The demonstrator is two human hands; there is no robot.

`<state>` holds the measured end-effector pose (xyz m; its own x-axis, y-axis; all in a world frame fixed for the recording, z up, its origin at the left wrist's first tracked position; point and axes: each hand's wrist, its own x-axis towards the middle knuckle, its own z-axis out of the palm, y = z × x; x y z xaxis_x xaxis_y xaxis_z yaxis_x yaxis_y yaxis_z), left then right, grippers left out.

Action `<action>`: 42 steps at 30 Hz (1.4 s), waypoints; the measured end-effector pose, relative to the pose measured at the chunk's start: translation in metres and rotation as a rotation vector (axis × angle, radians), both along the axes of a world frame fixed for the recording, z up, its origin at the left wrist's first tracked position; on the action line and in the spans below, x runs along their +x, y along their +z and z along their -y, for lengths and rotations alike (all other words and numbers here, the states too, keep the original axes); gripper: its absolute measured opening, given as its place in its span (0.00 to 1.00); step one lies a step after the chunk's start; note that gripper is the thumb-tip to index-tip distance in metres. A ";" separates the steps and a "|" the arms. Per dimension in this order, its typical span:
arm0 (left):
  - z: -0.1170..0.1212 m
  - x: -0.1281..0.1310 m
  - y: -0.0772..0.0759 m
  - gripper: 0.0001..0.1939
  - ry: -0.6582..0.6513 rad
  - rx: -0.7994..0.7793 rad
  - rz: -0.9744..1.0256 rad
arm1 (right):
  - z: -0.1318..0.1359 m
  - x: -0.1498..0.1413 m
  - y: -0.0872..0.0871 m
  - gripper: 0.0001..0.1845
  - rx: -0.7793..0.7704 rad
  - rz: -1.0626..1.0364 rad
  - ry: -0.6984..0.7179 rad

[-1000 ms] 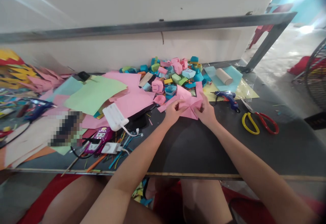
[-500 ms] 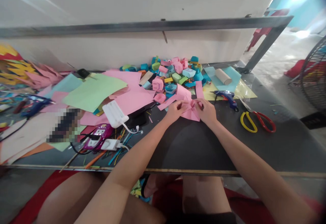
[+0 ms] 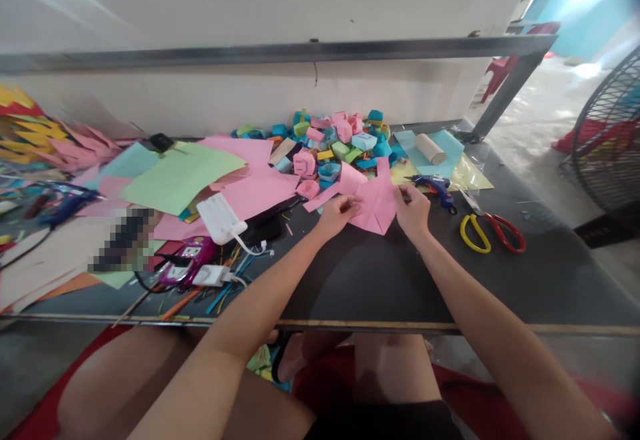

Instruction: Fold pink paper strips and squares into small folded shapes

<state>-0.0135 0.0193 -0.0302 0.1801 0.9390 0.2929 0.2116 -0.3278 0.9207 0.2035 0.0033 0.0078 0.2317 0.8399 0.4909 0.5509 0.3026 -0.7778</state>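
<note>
Between my hands a creased piece of pink paper (image 3: 375,207) lies spread near the middle of the table. My left hand (image 3: 339,215) pinches its left edge with thumb and fingertips. At the opposite edge, the fingers of my right hand (image 3: 412,208) are closed on the paper. A curled pink strip (image 3: 352,177) sits just behind the sheet. Past it rises a heap of small folded paper boxes (image 3: 330,153) in pink, blue, green and yellow. To the right of my right hand lies a blue glue gun (image 3: 434,187).
Scissors (image 3: 493,230) with yellow and red handles lie on the right. Left are stacked coloured sheets (image 3: 185,175), a white power adapter (image 3: 220,219), a purple power strip (image 3: 193,260) and another glue gun (image 3: 70,205). A cardboard tube (image 3: 430,149) rests at the back right; a fan (image 3: 607,127) stands beyond.
The pink paper, gathered into folds between my fingers before, is now opened flatter. My hands have moved apart, the right one outward. The view has shifted slightly.
</note>
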 end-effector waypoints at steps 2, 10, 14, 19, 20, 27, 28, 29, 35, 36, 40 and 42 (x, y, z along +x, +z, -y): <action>0.003 0.001 0.002 0.17 0.010 0.012 -0.007 | 0.003 0.002 0.000 0.19 -0.049 -0.017 -0.003; 0.009 0.000 0.015 0.11 0.054 0.081 -0.191 | 0.012 0.008 0.003 0.10 -0.324 0.062 0.152; 0.010 0.002 0.019 0.11 -0.147 0.123 -0.334 | 0.007 0.021 0.006 0.14 -0.356 0.168 0.185; 0.018 0.002 0.025 0.15 -0.272 0.288 -0.570 | 0.009 0.024 0.008 0.20 -0.319 0.342 0.200; 0.019 0.001 0.027 0.20 -0.277 0.308 -0.612 | 0.011 0.023 0.007 0.20 -0.317 0.349 0.190; 0.022 -0.006 0.036 0.29 -0.390 0.285 -0.682 | 0.015 0.015 0.005 0.23 -0.300 0.344 0.101; 0.021 -0.006 0.036 0.29 -0.401 0.278 -0.673 | 0.014 0.015 0.005 0.24 -0.300 0.344 0.098; 0.020 -0.006 0.035 0.27 -0.407 0.273 -0.662 | 0.013 0.016 0.005 0.24 -0.306 0.349 0.096; 0.020 -0.002 0.035 0.16 -0.444 0.265 -0.580 | 0.011 0.018 -0.004 0.12 -0.347 0.330 0.084; 0.020 -0.001 0.037 0.12 -0.448 0.275 -0.559 | 0.010 0.019 -0.006 0.07 -0.310 0.301 0.063; 0.017 -0.006 0.042 0.08 -0.470 0.313 -0.475 | 0.003 0.030 -0.013 0.32 -0.015 0.336 0.019; 0.014 -0.010 0.043 0.15 -0.502 0.274 -0.440 | 0.001 0.035 -0.013 0.33 0.100 0.410 0.076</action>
